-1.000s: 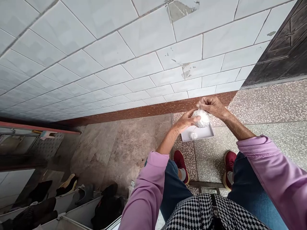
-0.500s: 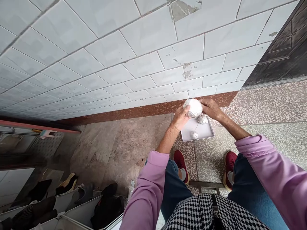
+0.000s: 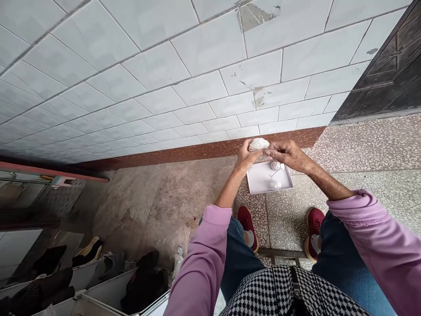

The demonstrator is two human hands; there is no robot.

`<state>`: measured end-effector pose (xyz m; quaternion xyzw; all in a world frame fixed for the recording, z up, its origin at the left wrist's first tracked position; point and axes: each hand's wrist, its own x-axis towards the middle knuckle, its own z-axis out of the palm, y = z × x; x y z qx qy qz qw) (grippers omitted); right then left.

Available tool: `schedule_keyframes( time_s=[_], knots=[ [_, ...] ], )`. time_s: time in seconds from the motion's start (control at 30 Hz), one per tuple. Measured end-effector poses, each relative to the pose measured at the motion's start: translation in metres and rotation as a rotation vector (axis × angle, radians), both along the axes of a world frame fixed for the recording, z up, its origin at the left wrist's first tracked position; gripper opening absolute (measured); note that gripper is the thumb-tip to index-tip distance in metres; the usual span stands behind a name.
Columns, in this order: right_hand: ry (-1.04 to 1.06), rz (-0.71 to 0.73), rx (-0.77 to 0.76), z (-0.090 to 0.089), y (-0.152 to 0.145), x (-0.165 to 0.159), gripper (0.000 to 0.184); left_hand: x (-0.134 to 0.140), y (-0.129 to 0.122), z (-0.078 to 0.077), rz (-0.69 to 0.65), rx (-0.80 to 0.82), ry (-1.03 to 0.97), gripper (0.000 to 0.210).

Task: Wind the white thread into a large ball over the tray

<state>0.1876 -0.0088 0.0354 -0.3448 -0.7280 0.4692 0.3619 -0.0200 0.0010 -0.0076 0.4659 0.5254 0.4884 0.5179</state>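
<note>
My left hand (image 3: 247, 156) is wrapped round a white ball of yarn (image 3: 259, 144), held up over the tray near the foot of the wall. My right hand (image 3: 286, 154) is closed in a pinch at the ball's right side, its thumb pointing left and close to the left fingertips. It seems to pinch the yarn, though the strand there is too thin to see clearly. Below, a shallow pale tray (image 3: 258, 190) lies on the floor. In it rest a small white ball of yarn (image 3: 275, 185) and a silvery-white one (image 3: 275, 165), partly covered by my right hand, with a loose strand between them.
A white tiled wall (image 3: 204, 87) with a red-brown base rises in front. Red shoes (image 3: 247, 221) stand on the speckled floor just this side of the tray. At lower left are open bins (image 3: 108, 292) with dark items. A dark door (image 3: 391, 74) is at upper right.
My right hand has moved left and lower, in front of the ball's right side. The held ball has turned and shifted slightly left. In the tray, the nearer small ball has shifted right.
</note>
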Motion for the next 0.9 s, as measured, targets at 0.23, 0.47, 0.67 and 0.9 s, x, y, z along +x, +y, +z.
schedule_keyframes(
  time_s=[0.23, 0.47, 0.67, 0.9],
  knots=[
    [0.078, -0.178, 0.003, 0.006, 0.010, 0.012, 0.054, 0.004, -0.014, 0.004, -0.329, -0.041, -0.038, 0.067],
    [0.088, -0.171, -0.025, -0.006, 0.017, 0.014, 0.048, 0.004, -0.018, 0.008, -0.530, -0.089, -0.047, 0.076],
    [0.058, -0.154, -0.042, -0.021, 0.032, 0.014, 0.046, 0.006, -0.016, 0.013, -0.539, -0.174, -0.167, 0.083],
    [-0.085, -0.192, 0.016, -0.034, 0.036, 0.014, 0.035, 0.009, -0.008, 0.015, -0.224, -0.189, -0.438, 0.085]
  ],
)
